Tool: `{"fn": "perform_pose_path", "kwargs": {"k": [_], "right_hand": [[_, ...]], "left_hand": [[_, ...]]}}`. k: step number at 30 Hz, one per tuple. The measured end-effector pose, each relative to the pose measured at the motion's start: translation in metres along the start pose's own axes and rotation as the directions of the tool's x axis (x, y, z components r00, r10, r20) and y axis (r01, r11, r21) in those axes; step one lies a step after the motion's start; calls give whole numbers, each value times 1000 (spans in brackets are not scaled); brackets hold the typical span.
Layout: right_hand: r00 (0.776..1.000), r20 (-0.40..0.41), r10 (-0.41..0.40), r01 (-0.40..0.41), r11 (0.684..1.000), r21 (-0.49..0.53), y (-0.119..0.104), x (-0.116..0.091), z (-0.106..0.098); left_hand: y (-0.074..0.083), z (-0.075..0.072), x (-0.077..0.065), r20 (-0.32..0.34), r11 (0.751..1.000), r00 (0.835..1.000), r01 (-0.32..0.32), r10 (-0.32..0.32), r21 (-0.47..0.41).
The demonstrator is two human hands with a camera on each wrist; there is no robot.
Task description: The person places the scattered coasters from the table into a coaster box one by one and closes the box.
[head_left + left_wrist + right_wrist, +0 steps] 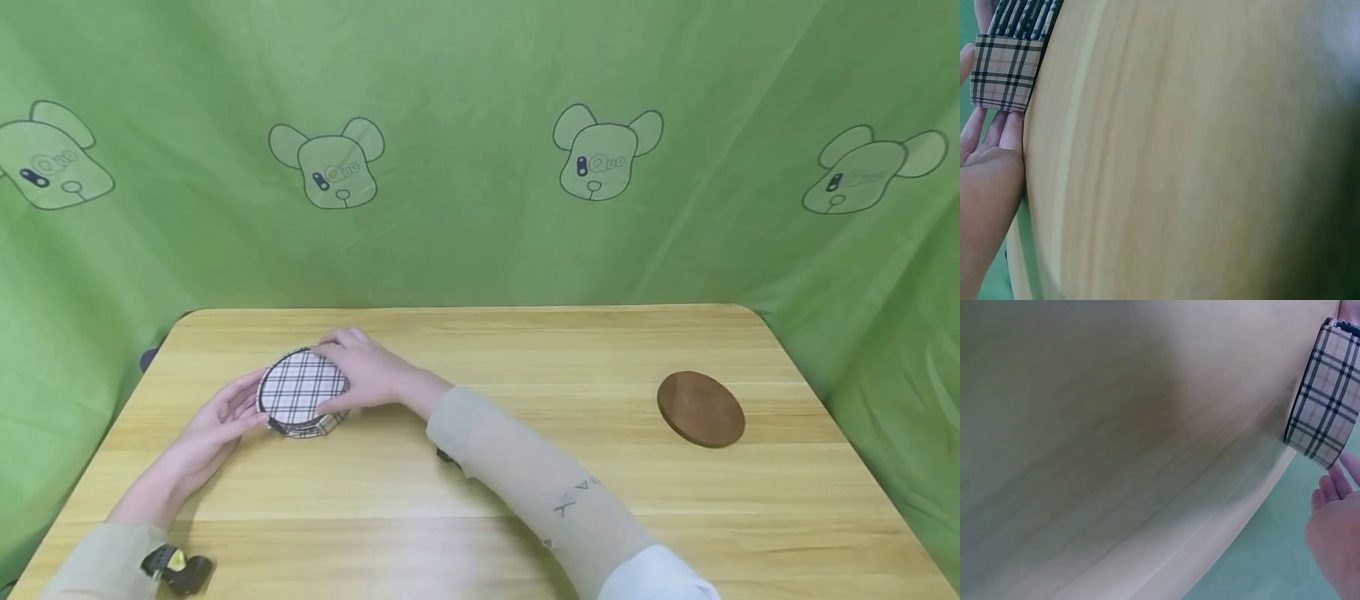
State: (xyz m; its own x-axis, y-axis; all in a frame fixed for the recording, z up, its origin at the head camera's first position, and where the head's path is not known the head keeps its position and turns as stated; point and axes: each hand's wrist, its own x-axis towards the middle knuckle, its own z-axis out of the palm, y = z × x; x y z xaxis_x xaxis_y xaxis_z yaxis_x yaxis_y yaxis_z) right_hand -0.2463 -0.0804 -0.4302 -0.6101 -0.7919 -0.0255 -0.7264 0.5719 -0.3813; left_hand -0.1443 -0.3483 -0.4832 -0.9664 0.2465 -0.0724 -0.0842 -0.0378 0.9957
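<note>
A round plaid coaster set (pixel 303 387) in a matching holder rests at the left of the table, white with dark check lines on top. In the left wrist view, several thin layers show stacked above the plaid holder wall (pixel 1007 72). My left hand (pixel 202 429) grips its left side, thumb in front and fingers behind. From the right, my right hand (pixel 371 367) spans the set with thumb near its front edge and fingers at the back. The right wrist view shows the plaid side wall (pixel 1329 397) beside that hand. Fingertips are partly hidden behind the set.
A brown round disc (pixel 701 408) lies flat at the right side of the wooden table (pixel 510 475). Green cloth (pixel 465 225) with printed mouse-like heads hangs behind the table and at both sides.
</note>
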Motion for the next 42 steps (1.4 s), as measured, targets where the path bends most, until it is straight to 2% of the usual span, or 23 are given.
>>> {"fn": "perform_pose_path", "kwargs": {"k": [26,42], "right_hand": [[999,-14,41,-39,991,128,40,-38,-17],[998,6,61,-61,986,156,65,-74,-30]], "left_hand": [[-2,-1,0,1,1000,1000,-18,18,-21],[-2,-1,0,-1,1000,1000,-10,10,-12]]}}
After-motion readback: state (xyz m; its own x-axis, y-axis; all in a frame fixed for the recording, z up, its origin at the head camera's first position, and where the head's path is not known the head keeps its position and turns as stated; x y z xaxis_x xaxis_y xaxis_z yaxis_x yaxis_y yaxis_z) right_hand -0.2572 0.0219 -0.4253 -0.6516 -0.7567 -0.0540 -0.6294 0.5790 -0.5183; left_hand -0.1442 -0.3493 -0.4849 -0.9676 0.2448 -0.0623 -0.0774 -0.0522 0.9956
